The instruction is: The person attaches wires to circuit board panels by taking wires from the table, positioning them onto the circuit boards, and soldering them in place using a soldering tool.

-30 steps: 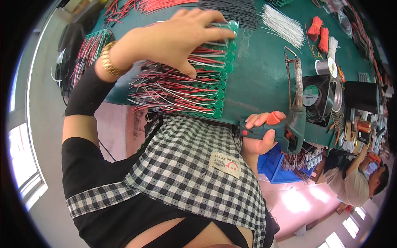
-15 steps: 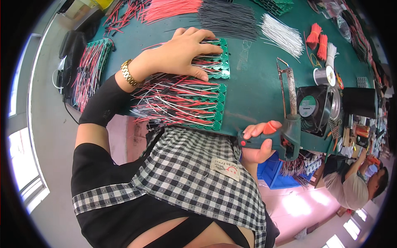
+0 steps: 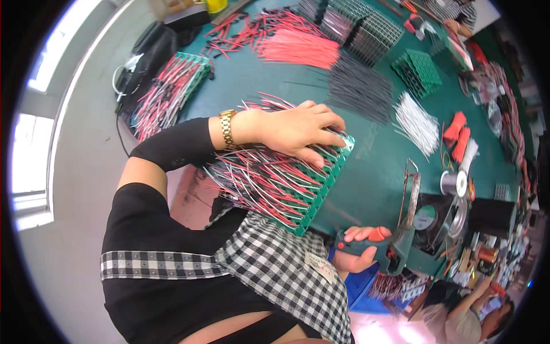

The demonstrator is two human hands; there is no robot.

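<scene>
My left hand (image 3: 301,129), a gold watch at its wrist, lies palm down over the far part of the green circuit boards (image 3: 312,213). Its fingers are spread, their tips close to the boards' right edge. Rows of red, white and black wires (image 3: 258,186) run leftward from the boards, toward my forearm and lap. Past the table's front edge, my right hand (image 3: 358,258) is wrapped round the handle of a soldering gun (image 3: 401,246) with a red trigger. Its metal tip (image 3: 412,166) points away from me over the table, apart from the boards.
Another wired green board (image 3: 172,92) lies at the left. Red (image 3: 298,49), black (image 3: 361,89) and white (image 3: 417,123) wire piles lie farther back. A solder spool (image 3: 452,183) and a black fan (image 3: 429,221) stand right of the gun. A blue crate (image 3: 361,289) sits below; a person (image 3: 467,315) works at right.
My view has turned, so the table appears tilted. The two wired boards, separated by a gap before, now lie together under my left hand. My right hand keeps hold of the soldering gun.
</scene>
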